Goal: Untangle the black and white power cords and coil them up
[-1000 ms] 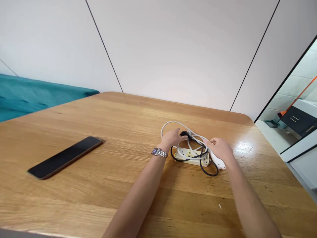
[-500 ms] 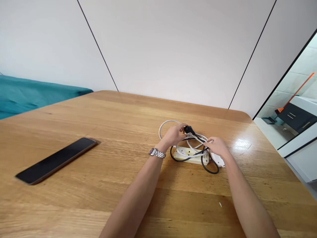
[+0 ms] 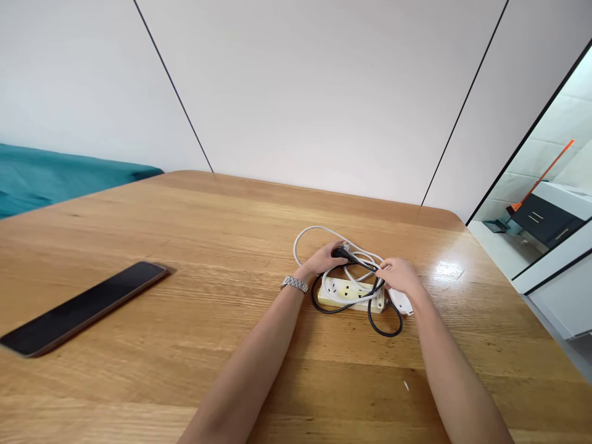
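My left hand [image 3: 322,259] has its thumb and fingers closed about a black moulded plastic plug [image 3: 342,253], the thumb on the near side and the fingers on the far side. My right hand [image 3: 398,275] has its fingers bent, tips touching the tangled cables to the right of the plug; I cannot tell whether they pinch a cable or merely rest on it.

A thin black rubbery cable [image 3: 387,335] loops between my two sets of fingers and drops nearer to me than the right fingertips. A white round cable [image 3: 300,237] crosses it and arcs out beyond the left fingers.

A yellowed cream plastic power strip [image 3: 354,292], oblong with rows of sockets, lies on the table just nearer to me than the fingers of both hands, with both cables lying across it. A white plastic strip-shaped piece [image 3: 401,304] lies below my right fingers, partly hidden by that hand.

A silver metal-link wristwatch [image 3: 295,283] sits behind the left fingers, on the wrist. A flat black slab with a glossy face [image 3: 86,308] lies well left of the left fingers on the brown wooden table [image 3: 198,364].
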The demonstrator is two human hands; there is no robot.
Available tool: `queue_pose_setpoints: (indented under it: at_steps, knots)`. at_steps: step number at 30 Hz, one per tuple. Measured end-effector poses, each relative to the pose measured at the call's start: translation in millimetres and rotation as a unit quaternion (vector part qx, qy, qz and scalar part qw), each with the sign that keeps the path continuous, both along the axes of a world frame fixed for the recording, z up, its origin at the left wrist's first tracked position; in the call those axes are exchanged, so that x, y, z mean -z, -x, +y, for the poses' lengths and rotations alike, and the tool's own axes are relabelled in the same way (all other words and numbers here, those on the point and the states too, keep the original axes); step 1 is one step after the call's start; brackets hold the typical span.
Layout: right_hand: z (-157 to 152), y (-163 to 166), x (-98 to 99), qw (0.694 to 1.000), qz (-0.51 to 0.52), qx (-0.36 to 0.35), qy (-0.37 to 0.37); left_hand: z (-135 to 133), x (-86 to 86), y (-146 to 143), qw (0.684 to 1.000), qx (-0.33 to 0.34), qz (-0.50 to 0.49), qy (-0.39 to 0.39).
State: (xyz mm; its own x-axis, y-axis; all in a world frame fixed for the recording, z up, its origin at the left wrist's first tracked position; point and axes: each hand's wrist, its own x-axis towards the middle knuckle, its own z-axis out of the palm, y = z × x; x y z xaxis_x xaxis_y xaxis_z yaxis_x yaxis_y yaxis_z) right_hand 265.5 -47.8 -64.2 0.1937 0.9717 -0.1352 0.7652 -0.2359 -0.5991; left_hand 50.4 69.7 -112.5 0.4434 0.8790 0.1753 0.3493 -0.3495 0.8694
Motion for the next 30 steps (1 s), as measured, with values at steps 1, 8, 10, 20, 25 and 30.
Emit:
queue_pose_setpoints:
  at_steps: [1,8,10,20,25,30]
  knots:
    - [1,-1,2.2,1.0,0.011,-0.001,-0.001,0,1.4,0,1.0,0.007,-0.011,0.002]
    - [5,-6,12.8,0.996,0.082,-0.004,-0.019,-7,-7.7,0,0.998,0.019,-0.06,-0.002]
    - [5,-6,12.5,0.994,0.104,0.002,-0.029,-12,-21.5,-1,0.998,0.011,-0.06,-0.034]
    - [7,5,5.9,0.959,0.264,0.028,-0.095,-73,-78.9,-31,0.949,0.115,0.176,-0.236]
    - [4,4,-5.0,0.94,0.32,0.034,-0.111,-83,-76.1,-45,0.944,0.121,0.212,-0.222]
    - [-2,6,-16.8,0.92,0.384,0.015,-0.079,-77,-60.8,-50,0.955,0.086,0.206,-0.194]
